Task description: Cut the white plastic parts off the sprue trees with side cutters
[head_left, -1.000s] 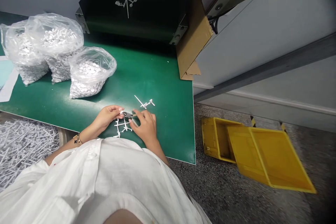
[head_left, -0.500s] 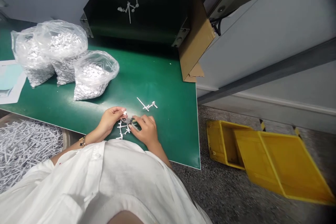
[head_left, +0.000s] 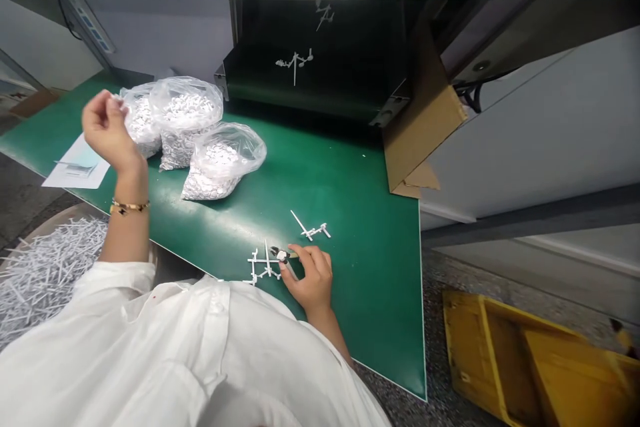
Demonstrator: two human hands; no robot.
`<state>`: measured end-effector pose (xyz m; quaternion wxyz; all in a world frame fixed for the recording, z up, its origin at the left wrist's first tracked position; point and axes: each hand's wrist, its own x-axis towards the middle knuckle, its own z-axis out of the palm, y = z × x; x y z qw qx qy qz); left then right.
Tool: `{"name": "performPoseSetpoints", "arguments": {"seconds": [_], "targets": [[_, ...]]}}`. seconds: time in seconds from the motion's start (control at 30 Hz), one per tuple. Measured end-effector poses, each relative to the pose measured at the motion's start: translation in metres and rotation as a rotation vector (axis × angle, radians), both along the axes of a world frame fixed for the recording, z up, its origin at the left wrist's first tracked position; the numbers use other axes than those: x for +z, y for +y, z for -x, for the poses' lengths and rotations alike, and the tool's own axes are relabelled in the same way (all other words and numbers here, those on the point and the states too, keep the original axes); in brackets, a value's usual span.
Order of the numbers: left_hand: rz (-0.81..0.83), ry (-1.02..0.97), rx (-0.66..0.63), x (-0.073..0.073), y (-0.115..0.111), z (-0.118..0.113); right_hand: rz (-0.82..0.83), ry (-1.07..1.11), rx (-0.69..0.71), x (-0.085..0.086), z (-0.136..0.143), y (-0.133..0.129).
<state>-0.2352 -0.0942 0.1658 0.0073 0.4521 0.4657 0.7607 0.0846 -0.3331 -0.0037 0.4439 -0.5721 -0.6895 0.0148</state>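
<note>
My left hand (head_left: 106,130) is raised beside the leftmost clear plastic bag (head_left: 143,121), its fingers curled together. A bit of white shows at its fingertips, too small to name. My right hand (head_left: 311,277) is closed around a pair of side cutters (head_left: 275,251), whose jaws point left. A small white round piece (head_left: 282,255) shows at the cutters, by my thumb. Just left of them, white plastic sprues (head_left: 255,265) lie on the green table, close to my shirt. Another white sprue (head_left: 311,232) lies beyond my right hand.
Two more open bags of small white parts (head_left: 187,110) (head_left: 220,160) stand on the green table (head_left: 380,293). Behind is a dark conveyor belt (head_left: 260,90) carrying white sprues, with cardboard (head_left: 425,113) beside it. A tub of white sticks (head_left: 55,273) and yellow crates (head_left: 475,353) flank the table.
My left hand has moved away from the cutters, up and left to the far-left bag. My right hand stays near the sprues with the cutters. The camera view has shifted.
</note>
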Motion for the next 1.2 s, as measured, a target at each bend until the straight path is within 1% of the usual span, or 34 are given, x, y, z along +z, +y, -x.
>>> {"name": "performPoseSetpoints", "arguments": {"seconds": [0.03, 0.07, 0.13, 0.17, 0.2, 0.23, 0.3, 0.33, 0.37, 0.4, 0.43, 0.5, 0.53, 0.6, 0.67, 0.73, 0.8, 0.9, 1.0, 1.1, 1.2], "targets": [[0.054, 0.034, 0.034, 0.005, 0.014, 0.015, 0.003, -0.018, 0.008, 0.000, 0.001, 0.000], [0.130, 0.078, 0.052, 0.007, 0.026, 0.029, 0.005, -0.030, 0.012, 0.001, 0.002, 0.000], [0.325, 0.189, 0.058, 0.003, 0.042, 0.048, 0.001, -0.036, -0.001, 0.001, 0.003, 0.001], [0.398, 0.262, 0.071, -0.002, 0.045, 0.053, -0.005, -0.028, -0.016, 0.002, 0.003, 0.001], [0.437, 0.347, 0.097, -0.007, 0.044, 0.053, -0.012, -0.011, -0.036, 0.003, 0.003, 0.000], [0.436, 0.438, 0.133, -0.014, 0.040, 0.049, -0.018, 0.016, -0.062, 0.003, 0.002, 0.000], [0.344, 0.620, 0.190, -0.028, 0.022, 0.027, -0.027, 0.108, -0.129, 0.005, 0.001, 0.000], [0.295, 0.693, 0.176, -0.035, 0.008, 0.010, -0.029, 0.167, -0.170, 0.005, 0.000, -0.001], [0.267, 0.761, 0.114, -0.043, -0.007, -0.009, -0.031, 0.228, -0.216, 0.005, -0.001, -0.001], [0.246, 0.821, 0.006, -0.052, -0.023, -0.030, -0.030, 0.287, -0.260, 0.004, -0.001, -0.002], [0.263, 0.906, -0.186, -0.061, -0.040, -0.053, -0.027, 0.339, -0.299, 0.003, -0.002, -0.003], [0.300, 1.132, -0.641, -0.081, -0.073, -0.098, -0.024, 0.421, -0.357, 0.000, -0.002, -0.004], [0.339, 1.237, -0.776, -0.091, -0.088, -0.118, -0.023, 0.449, -0.375, -0.002, -0.003, -0.005], [0.392, 1.351, -0.923, -0.109, -0.111, -0.153, -0.028, 0.478, -0.391, -0.005, -0.003, -0.006], [0.444, 1.373, -0.974, -0.121, -0.124, -0.177, -0.037, 0.472, -0.404, -0.006, -0.004, -0.007], [0.491, 1.358, -0.982, -0.126, -0.129, -0.192, -0.047, 0.452, -0.428, -0.005, -0.006, -0.008], [0.518, 1.352, -0.968, -0.124, -0.129, -0.203, -0.051, 0.441, -0.455, -0.003, -0.007, -0.008], [0.519, 1.355, -0.938, -0.115, -0.124, -0.218, -0.058, 0.455, -0.460, -0.002, -0.008, -0.006], [0.547, 1.329, -0.909, -0.107, -0.120, -0.238, -0.063, 0.449, -0.457, -0.001, -0.008, -0.005], [0.623, 1.325, -0.923, -0.108, -0.116, -0.257, -0.036, 0.423, -0.461, -0.001, -0.008, -0.005], [0.663, 1.387, -0.984, -0.114, -0.111, -0.263, -0.045, 0.453, -0.451, 0.000, -0.008, -0.007]]}}
